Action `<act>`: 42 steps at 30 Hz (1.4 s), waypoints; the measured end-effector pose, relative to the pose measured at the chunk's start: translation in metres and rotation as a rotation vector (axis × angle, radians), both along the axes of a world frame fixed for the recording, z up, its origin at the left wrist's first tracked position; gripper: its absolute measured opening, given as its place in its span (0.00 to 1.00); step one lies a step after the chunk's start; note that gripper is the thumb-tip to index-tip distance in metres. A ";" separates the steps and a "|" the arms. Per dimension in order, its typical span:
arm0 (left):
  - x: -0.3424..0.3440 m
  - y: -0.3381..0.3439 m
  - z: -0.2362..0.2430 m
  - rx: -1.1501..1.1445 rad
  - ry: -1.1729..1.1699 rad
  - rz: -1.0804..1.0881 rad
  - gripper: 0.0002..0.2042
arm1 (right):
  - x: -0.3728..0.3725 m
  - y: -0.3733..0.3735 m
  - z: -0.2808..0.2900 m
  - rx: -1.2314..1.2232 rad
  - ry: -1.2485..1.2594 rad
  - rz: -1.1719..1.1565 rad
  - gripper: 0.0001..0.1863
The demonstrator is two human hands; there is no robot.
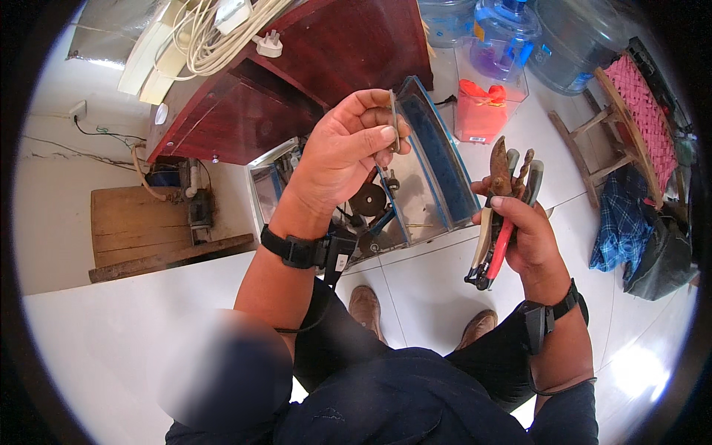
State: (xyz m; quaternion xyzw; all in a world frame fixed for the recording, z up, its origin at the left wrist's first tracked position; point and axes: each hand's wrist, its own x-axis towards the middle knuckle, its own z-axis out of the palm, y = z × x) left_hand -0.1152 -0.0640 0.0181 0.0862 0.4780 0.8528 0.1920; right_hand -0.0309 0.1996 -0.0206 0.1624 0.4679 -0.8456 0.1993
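Observation:
My left hand [341, 148] is raised over the tool box, pinching a thin, flat greyish strip [394, 122] between thumb and fingers. In my right hand [535, 236] is a bundle of tools. Pruning shears [500, 167] with a rusty blade and red and pale handles point upward there, beside a spiral drill bit [525, 165] and a grey rounded tool end [535, 178] whose kind I cannot make out. Below my left hand lies an open tool box [423, 211] with blue-edged compartments. Inside it are a dark round disc [368, 199] and several small metal parts, partly covered by my left forearm.
A dark red cabinet [348, 52] stands ahead, carrying a coiled cream cable [204, 37] with a plug. Large water bottles [512, 30] and a clear bin [480, 111] with a red bag are at the far right. A wooden stool [593, 148] stands right; a pump [199, 204] sits left.

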 end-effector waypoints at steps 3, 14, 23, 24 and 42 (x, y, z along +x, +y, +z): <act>-0.001 -0.001 0.000 -0.016 0.020 0.014 0.20 | 0.001 -0.001 -0.002 0.005 -0.005 0.001 0.25; -0.003 -0.008 -0.008 -0.088 0.068 0.125 0.20 | 0.002 -0.002 0.002 0.013 0.007 0.011 0.25; -0.002 -0.010 -0.009 -0.073 0.037 0.173 0.17 | 0.004 -0.003 0.002 0.017 0.016 0.007 0.25; -0.002 -0.010 -0.009 -0.073 0.036 0.175 0.17 | 0.005 -0.003 0.002 0.020 0.015 0.005 0.25; -0.021 -0.032 -0.052 -0.534 -0.104 0.366 0.08 | 0.004 -0.004 0.006 0.027 0.030 0.027 0.25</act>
